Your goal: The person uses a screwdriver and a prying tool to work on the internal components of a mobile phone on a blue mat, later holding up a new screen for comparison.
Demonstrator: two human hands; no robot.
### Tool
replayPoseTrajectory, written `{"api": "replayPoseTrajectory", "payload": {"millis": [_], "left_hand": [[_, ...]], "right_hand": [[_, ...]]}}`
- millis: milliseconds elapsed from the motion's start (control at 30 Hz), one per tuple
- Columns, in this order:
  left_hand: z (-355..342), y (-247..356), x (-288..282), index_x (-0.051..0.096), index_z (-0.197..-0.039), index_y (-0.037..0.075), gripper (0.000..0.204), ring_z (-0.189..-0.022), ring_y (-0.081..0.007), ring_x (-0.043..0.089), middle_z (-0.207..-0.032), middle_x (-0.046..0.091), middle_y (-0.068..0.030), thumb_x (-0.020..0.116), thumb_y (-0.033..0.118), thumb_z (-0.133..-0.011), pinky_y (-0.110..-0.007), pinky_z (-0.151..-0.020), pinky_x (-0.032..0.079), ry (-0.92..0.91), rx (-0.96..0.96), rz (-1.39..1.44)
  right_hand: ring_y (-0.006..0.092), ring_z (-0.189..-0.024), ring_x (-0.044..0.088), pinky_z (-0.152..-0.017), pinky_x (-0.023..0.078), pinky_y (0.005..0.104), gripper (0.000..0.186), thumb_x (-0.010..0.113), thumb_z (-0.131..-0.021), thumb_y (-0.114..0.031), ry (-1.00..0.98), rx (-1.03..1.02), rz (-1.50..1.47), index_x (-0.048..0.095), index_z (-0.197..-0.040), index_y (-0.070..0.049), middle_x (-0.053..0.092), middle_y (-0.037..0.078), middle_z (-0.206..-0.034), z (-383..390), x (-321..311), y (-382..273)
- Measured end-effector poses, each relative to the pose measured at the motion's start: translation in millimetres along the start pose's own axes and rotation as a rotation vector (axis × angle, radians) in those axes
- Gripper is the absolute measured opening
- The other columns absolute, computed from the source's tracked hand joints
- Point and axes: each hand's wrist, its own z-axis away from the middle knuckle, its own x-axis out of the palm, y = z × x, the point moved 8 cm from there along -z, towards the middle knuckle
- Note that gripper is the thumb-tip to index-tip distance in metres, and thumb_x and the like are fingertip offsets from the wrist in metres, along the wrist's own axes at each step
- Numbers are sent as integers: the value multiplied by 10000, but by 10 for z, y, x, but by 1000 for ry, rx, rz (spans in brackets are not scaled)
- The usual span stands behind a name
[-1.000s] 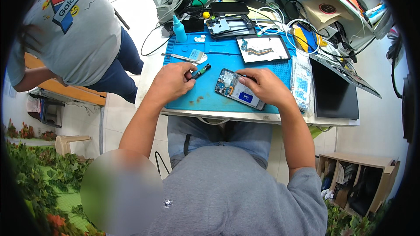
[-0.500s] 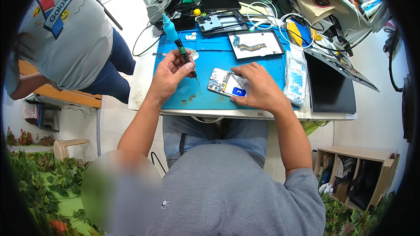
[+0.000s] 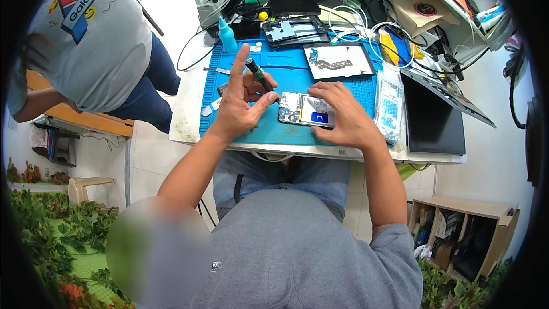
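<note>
A: What's the biggest thing there?
B: The white table. A blue mat lies on it, reaching close to the near edge.

A: And to the right?
B: A dark flat panel by the table's right edge. Between that and the mat's right edge lies a bubble-wrapped package.

A: How are the hands?
B: The right hand spans the right end of an opened phone, fingers on its far edge and thumb at its near edge, gripping it. The left hand pinches a screwdriver between thumb and curled fingers, its forefinger raised.

A: What's toward the mat's far edge?
B: A white-backed panel near the far right corner, and a light-blue bottle upright by the far left corner.

A: Where's the phone itself?
B: The phone lies flat near the mat's near edge, right of its middle, circuit board showing.

A: And the screwdriver?
B: The screwdriver slants down toward the phone's left end; I can't tell whether its tip touches.

A: Smallest?
B: A blue sticker on the phone.
</note>
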Motion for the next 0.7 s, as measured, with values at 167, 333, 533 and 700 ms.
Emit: {"api": "replayPoseTrajectory", "payload": {"millis": [167, 333, 533, 700], "left_hand": [[81, -21, 32, 184, -1790, 179, 974, -994, -217, 833, -1239, 750, -168, 782, -23, -1049, -371, -952, 685, -83, 24, -77], [78, 1, 70, 243, -1752, 165, 904, -977, -206, 836, -1213, 768, -163, 792, 1, -1054, -356, -927, 672, -117, 70, -182], [56, -9, 67, 246, -1750, 159, 909, -955, -187, 830, -1195, 779, -158, 794, -14, -1046, -348, -916, 664, -121, 74, -223], [56, 74, 83, 362, -1696, 141, 876, -944, -191, 836, -1209, 786, -151, 861, -9, -991, -335, -871, 676, -102, 176, -285]], "right_hand": [[257, -718, 643, -802, 562, 401, 298, 851, -825, -224, 196, -153, -1766, 664, -747, -6, 680, 113, -755, 324, -428, -104], [254, -580, 569, -531, 413, 383, 353, 825, -787, -9, 92, -106, -345, 518, -631, -87, 581, 51, -625, 373, -168, -557], [261, -595, 573, -535, 425, 392, 346, 814, -788, 24, 216, -86, -317, 520, -639, -83, 567, 58, -623, 404, 13, -532], [270, -591, 552, -546, 419, 402, 338, 813, -795, 33, 300, -35, -287, 522, -658, -71, 563, 80, -633, 418, 88, -429]]}}
